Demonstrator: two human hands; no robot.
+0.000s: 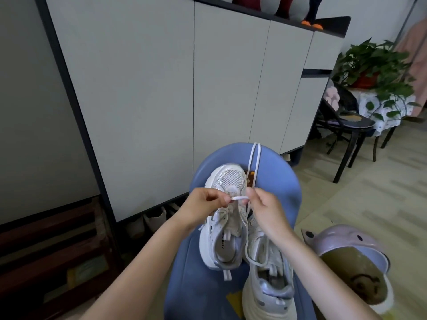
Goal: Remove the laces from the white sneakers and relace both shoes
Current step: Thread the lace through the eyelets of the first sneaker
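Both hands' [203, 207] grip on white lace [240, 198]; "CECE" insole [227, 247].

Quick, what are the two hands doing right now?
Left hand: pinching one end of the white lace.
Right hand: pinching the same lace's other side.

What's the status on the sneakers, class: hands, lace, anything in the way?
Left hand and right hand pinch one white lace over left sneaker. Right sneaker beside it on blue seat. Nothing obstructing.

A blue seat [284, 195] carries two white sneakers [227, 227] directly under the hands [203, 205], one nearer the wrists.
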